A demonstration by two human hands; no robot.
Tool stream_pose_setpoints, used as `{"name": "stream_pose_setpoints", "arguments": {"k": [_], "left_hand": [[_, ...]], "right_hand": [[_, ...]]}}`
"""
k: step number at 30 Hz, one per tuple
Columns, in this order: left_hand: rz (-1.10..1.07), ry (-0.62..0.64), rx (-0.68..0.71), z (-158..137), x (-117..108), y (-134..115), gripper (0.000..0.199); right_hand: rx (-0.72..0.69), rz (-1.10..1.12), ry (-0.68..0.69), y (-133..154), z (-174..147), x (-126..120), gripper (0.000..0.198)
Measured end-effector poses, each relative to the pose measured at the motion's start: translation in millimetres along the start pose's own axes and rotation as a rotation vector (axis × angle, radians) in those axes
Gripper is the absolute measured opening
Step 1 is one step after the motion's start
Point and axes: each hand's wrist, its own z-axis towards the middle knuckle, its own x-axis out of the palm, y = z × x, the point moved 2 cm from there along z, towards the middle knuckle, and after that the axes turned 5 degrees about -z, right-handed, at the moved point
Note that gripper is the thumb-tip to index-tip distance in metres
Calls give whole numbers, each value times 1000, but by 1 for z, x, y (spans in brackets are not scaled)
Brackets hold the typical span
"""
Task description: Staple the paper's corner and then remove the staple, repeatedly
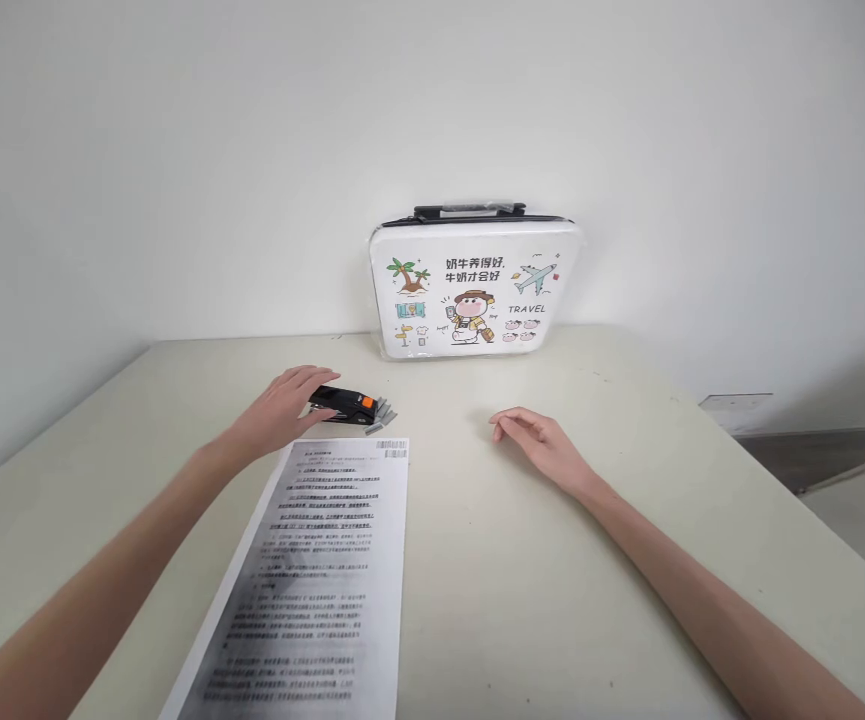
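My left hand is at the left end of a black stapler with an orange patch. Its fingers stretch over the stapler's far side and the thumb lies on the near side, apart from the fingers; whether they touch it I cannot tell. Several small grey strips of staples lie at the stapler's right end. Just below is a sheet of printed paper, flat on the table. Over to the right, my right hand is at the tabletop with fingers curled together and nothing visible in them.
A white case with cartoon prints and a black handle stands upright at the table's back, leaning near the wall. The pale table reaches to the wall. A wall plate shows beyond its right edge.
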Motion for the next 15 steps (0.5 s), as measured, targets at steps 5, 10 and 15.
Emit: {"name": "stream_pose_setpoints", "arguments": {"k": [5, 10, 15], "left_hand": [[-15, 102, 22, 18, -5, 2, 62], [-15, 147, -13, 21, -10, -1, 61], [-37, 234, -85, 22, -7, 7, 46]], "right_hand": [[-21, 22, 9, 1, 1, 1, 40], [-14, 28, 11, 1, 1, 1, 40], [-10, 25, 19, 1, 1, 1, 38]]}}
